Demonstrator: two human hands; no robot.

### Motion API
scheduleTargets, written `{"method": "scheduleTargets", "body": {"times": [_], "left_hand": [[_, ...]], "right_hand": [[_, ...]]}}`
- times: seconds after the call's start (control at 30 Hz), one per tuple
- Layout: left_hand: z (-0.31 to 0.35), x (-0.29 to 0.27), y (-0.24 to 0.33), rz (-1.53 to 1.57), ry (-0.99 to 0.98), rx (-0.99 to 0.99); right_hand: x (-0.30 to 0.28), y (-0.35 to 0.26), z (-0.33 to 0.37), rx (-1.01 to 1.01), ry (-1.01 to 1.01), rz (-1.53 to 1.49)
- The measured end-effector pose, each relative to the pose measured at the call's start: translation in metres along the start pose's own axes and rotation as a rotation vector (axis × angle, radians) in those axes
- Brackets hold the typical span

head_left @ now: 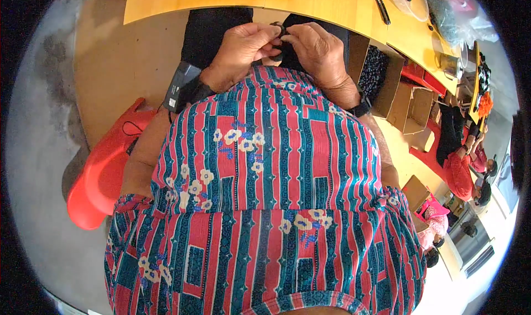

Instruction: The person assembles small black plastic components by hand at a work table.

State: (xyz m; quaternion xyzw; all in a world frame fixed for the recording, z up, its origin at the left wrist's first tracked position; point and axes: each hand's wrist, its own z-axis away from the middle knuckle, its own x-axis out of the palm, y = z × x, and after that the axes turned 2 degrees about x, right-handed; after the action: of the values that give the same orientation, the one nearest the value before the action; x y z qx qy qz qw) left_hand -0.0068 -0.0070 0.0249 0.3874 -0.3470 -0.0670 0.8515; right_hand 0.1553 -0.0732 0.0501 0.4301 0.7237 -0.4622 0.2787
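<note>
My left hand and my right hand meet in front of my torso, just off the near edge of the table. Between their fingertips is a small black piece, dark and partly hidden by the fingers; I cannot make out its exact kind. Thumb and forefinger of the left hand pinch it from one side. From the other side the right hand's fingertips close on it. A second dark bit shows under the left fingers, partly covered.
The yellow table carries a slim black tool, a clear bowl with black pieces, and plastic bags. A cardboard box beside my right arm holds many small black pieces. A red chair stands left. Other people sit far right.
</note>
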Motion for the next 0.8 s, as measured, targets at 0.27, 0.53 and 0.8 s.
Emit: {"method": "scheduleTargets", "body": {"times": [0.27, 0.53, 0.8], "left_hand": [[-0.001, -0.004, -0.001, 0.039, -0.066, 0.023], [-0.001, -0.005, -0.002, 0.090, -0.081, 0.039], [0.000, -0.006, -0.002, 0.048, -0.073, 0.031]], "right_hand": [[0.004, -0.013, 0.001, 0.485, 0.020, -0.639], [0.011, -0.014, 0.000, 0.546, 0.090, -0.857], [0.007, -0.013, 0.001, 0.313, 0.068, -0.377]]}}
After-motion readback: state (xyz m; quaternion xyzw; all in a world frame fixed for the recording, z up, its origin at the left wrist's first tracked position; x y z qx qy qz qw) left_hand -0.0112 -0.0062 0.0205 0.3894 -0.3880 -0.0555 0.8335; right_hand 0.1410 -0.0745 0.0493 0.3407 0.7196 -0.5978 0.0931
